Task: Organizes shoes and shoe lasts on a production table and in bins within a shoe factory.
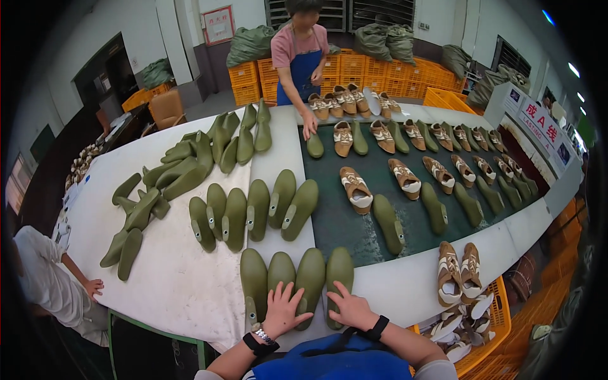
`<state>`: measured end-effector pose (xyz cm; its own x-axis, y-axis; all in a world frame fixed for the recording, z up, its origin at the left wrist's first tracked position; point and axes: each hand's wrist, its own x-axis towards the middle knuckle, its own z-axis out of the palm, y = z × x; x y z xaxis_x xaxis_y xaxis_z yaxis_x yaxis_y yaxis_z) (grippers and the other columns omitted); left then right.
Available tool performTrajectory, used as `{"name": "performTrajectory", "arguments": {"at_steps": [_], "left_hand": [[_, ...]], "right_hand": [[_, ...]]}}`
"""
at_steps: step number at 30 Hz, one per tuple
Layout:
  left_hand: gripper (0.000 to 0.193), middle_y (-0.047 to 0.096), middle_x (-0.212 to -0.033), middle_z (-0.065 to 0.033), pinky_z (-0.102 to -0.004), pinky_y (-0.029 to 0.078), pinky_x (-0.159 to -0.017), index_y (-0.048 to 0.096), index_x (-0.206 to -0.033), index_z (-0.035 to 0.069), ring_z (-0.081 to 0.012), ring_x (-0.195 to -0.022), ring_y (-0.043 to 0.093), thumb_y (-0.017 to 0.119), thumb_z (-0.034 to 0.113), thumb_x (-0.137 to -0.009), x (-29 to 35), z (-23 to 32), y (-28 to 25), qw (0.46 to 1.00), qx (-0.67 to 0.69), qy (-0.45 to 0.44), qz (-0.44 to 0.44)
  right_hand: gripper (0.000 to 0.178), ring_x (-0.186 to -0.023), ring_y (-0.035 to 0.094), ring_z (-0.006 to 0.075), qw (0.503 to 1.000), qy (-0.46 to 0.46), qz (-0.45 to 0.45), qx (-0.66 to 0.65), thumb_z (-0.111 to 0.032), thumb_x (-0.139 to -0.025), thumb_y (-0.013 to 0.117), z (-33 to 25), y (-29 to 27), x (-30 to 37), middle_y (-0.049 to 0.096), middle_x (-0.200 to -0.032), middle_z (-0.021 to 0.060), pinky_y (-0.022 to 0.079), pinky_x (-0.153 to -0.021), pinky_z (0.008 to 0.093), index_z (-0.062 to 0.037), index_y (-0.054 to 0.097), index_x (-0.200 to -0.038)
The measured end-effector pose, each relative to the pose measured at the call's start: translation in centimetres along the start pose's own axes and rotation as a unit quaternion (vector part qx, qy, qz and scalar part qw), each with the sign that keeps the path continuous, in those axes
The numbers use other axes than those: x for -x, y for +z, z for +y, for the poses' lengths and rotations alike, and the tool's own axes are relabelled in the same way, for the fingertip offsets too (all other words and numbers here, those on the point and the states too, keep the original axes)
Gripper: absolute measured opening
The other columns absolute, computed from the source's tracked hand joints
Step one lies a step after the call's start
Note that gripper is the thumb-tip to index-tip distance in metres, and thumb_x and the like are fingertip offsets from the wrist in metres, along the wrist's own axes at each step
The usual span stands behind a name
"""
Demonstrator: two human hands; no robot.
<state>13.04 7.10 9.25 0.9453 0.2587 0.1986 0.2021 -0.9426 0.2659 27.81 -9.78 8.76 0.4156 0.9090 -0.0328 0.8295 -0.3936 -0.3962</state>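
Observation:
Several green shoe lasts stand side by side at the table's near edge, in front of me. My left hand (285, 311) lies with spread fingers over the lower part of one shoe last (280, 267), its thumb reaching toward the neighbouring last (311, 275). My right hand (352, 308) rests with outstretched fingers against the rightmost last (340, 266). Neither hand is wrapped round a last. Farther off, another row of lasts (258, 206) stands on the white table. Across from me, a co-worker's hand (310, 123) touches a last (315, 145) at the belt's far left corner.
Brown-and-white shoes (356, 190) and green lasts sit in rows on the dark green belt (335, 234). A pile of lasts (183, 177) covers the table's left. A shoe pair (460, 273) stands near right, above an orange crate (500, 316). Another person's hand (94, 289) rests at left.

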Motion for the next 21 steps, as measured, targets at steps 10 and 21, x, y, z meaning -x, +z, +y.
{"name": "performTrajectory", "arguments": {"at_steps": [10,21], "left_hand": [[0.045,0.049,-0.114,-0.0177,-0.0512,0.026,-0.098,0.05,-0.114,0.008,-0.0307,-0.112,0.043,0.063,0.022,-0.073,-1.5,2.1,4.1,0.992,0.01,-0.119,0.052],[0.041,0.052,-0.111,-0.0165,-0.0499,0.028,-0.097,0.052,-0.113,0.011,-0.0301,-0.11,0.046,0.061,0.019,-0.074,-1.6,3.7,5.7,0.979,0.012,-0.181,0.087]], "right_hand": [[0.053,-0.062,0.06,0.0376,0.995,0.009,-0.078,-0.064,-0.032,-0.079,0.054,4.3,-1.0,0.5,0.06,-0.066,0.0183,0.048,-0.057,0.0472,-0.0166,0.035,-0.127],[0.064,-0.074,0.063,0.0332,0.996,0.091,-0.019,-0.005,-0.024,-0.081,0.046,9.2,2.3,-16.6,0.064,-0.083,0.018,0.049,-0.067,0.043,-0.0097,0.019,-0.138]]}}
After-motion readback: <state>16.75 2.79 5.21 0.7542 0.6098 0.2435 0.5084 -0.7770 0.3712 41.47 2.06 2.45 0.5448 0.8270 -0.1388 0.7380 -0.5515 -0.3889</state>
